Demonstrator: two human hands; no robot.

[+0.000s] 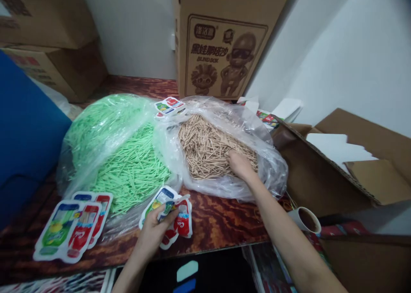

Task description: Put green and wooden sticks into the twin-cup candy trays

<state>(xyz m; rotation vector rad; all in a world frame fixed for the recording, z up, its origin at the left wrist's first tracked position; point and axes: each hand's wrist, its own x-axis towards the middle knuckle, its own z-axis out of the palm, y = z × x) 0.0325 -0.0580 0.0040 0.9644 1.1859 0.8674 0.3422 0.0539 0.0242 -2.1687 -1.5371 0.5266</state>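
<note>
My left hand is closed on a small printed plastic pack, held just above the wooden table; a second pack lies under it. My right hand reaches into a clear plastic bag of tan sticks, palm down on the pile, fingers buried among the sticks. To the left sits a clear bag of green sticks.
Two printed packs lie at the table's front left, more packs rest behind the bags. Cardboard boxes stand at the back, back left and open at right. A paper cup sits by the right edge. A blue object fills the left.
</note>
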